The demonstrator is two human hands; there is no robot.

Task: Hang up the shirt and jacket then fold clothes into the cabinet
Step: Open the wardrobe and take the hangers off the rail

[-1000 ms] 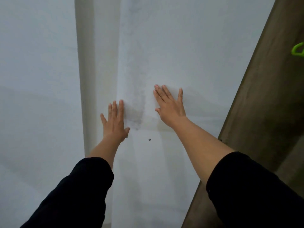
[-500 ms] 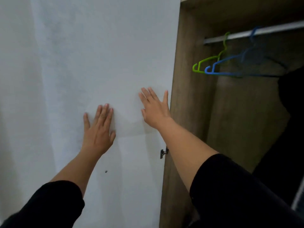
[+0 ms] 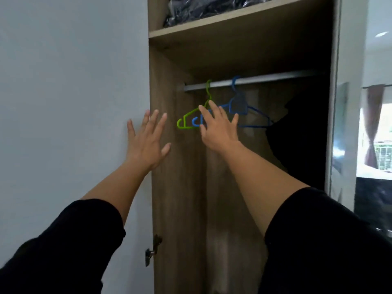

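Observation:
The wooden cabinet (image 3: pixel 176 187) stands open in front of me. A green hanger (image 3: pixel 191 115) and a blue hanger (image 3: pixel 250 115) hang from the silver rail (image 3: pixel 265 79). My right hand (image 3: pixel 218 128) is raised in front of both hangers with straight, spread fingers and holds nothing. My left hand (image 3: pixel 146 141) is also spread flat, at the edge of the white door (image 3: pixel 74 102). A dark garment (image 3: pixel 301 134) hangs at the right inside the cabinet. No shirt or jacket is in my hands.
A shelf (image 3: pixel 233 20) above the rail carries dark bagged clothing (image 3: pixel 212 7). A door hinge (image 3: pixel 152 251) sits low on the cabinet's left wall. A mirrored panel (image 3: pixel 339 134) and a window with curtains (image 3: pixel 373 128) lie to the right.
The view has swung right and up from the white door to the cabinet's inside. Both hands left the door face; my right hand now sits before the hangers.

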